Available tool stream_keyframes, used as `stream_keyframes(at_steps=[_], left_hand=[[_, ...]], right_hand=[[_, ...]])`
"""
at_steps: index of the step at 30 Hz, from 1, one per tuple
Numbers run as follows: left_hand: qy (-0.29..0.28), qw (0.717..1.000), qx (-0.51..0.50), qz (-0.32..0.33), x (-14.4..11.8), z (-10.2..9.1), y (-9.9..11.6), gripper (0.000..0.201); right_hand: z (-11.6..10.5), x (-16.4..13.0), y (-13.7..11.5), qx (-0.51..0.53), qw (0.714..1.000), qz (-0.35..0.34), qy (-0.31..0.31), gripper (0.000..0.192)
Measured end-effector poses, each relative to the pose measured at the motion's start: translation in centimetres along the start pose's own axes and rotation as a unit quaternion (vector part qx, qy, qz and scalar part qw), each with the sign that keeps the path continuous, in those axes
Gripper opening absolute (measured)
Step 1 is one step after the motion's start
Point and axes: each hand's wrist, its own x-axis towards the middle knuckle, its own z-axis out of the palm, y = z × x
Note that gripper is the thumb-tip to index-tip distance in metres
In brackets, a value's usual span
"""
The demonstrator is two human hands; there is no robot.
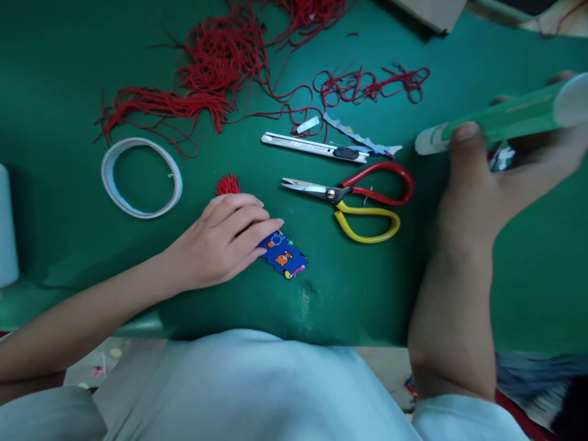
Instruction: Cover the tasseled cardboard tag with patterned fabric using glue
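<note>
My left hand point(229, 236) rests on the table with its fingers curled over a small blue cartoon-print piece point(287, 257) with a scalloped edge. A red tassel point(227, 184) pokes out beyond its knuckles; whether it joins the blue piece is hidden under the hand. Raised at the right, my right hand point(487, 165) is wrapped round a green-and-white cylindrical bottle point(509, 116), its narrower white end pointing left. Something small and shiny shows below the bottle, too blurred to name. Between the hands lie scissors point(335, 195) with one red and one yellow handle, blades pointing left.
A white utility knife point(312, 147) lies beyond the scissors, beside jagged paper scraps point(362, 136). Red cords point(220, 61) spread over the far side of the green table point(220, 318). A roll of tape point(108, 177) lies left; a white object point(7, 226) stands at the left edge.
</note>
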Motion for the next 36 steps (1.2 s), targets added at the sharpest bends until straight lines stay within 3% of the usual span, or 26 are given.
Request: stream_keyframes(at_steps=[3,6,8,11,12,15,17,19,21,28,33,36], left_hand=[[0.003,1.0,0.008,0.005,0.0,0.0,0.1,0.028],[0.006,1.0,0.017,0.006,0.0,0.0,0.1,0.021],[0.015,1.0,0.019,0.006,0.0,0.0,0.2,0.017],[0.019,1.0,0.018,0.0,0.0,0.1,0.2,0.012],[0.018,1.0,0.017,-0.001,0.0,0.1,0.2,0.012],[0.019,1.0,0.009,0.0,0.0,0.2,0.3,0.012],[0.024,1.0,0.009,0.002,-0.1,0.2,0.3,0.012],[0.026,1.0,0.011,0.006,-0.1,0.3,0.3,0.01],[0.029,0.999,0.012,0.012,-0.1,0.3,0.2,0.01],[0.047,0.997,0.044,0.038,-0.1,0.3,0.1,0.01],[0.089,0.977,0.142,0.132,0.0,0.0,0.7,0.01],[0.087,0.97,0.166,0.152,-0.1,-0.2,1.4,0.013]], right_hand=[[0.3,0.3,-1.7,0.004,0.996,-0.035,0.083,0.025],[0.3,-0.2,-4.2,0.016,0.99,-0.078,0.117,0.024],[0.3,-0.9,-6.1,0.071,0.991,-0.04,0.106,0.023],[0.9,-2.2,-8.6,0.148,0.975,-0.11,0.125,0.018],[1.1,-2.7,-9.4,0.184,0.968,-0.131,0.112,0.018],[1.8,-4.1,-11.3,0.247,0.967,-0.057,-0.025,0.017],[2.0,-4.8,-12.4,0.29,0.948,-0.028,-0.128,0.019],[2.0,-5.2,-13.2,0.298,0.929,-0.038,-0.215,0.017],[1.8,-5.3,-13.8,0.284,0.92,-0.06,-0.264,0.018],[1.9,-5.6,-14.0,0.242,0.918,-0.114,-0.292,0.018],[2.1,-5.7,-14.0,0.225,0.919,-0.146,-0.29,0.03],[2.2,-5.7,-14.1,0.208,0.919,-0.163,-0.291,0.031]])
